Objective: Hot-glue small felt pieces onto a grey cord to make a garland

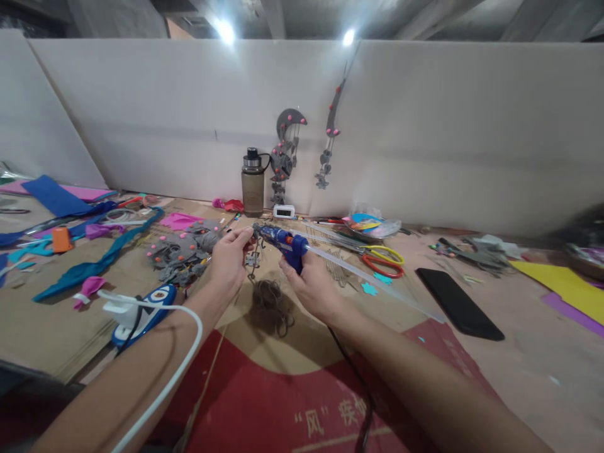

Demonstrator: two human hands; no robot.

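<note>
In the middle of the head view my right hand (314,283) is wrapped round the handle of a blue glue gun (293,248). A long clear glue stick (372,274) sticks out of its back end. The gun's nozzle points left, close to the fingertips of my left hand (231,255). Those fingers are pinched on a small dark grey piece with cord hanging from it; its exact shape is too small to make out. Below, a loose tangle of grey cord (268,299) lies on the cardboard (264,358).
Left are grey felt pieces with pink dots (182,248), a blue-white power strip (144,314) and felt strips. Behind stand a bottle (253,189) and a small white clock (284,212). Right lie scissors (384,259) and a black phone (457,303). Grey moon-shaped hangings (291,119) are on the wall.
</note>
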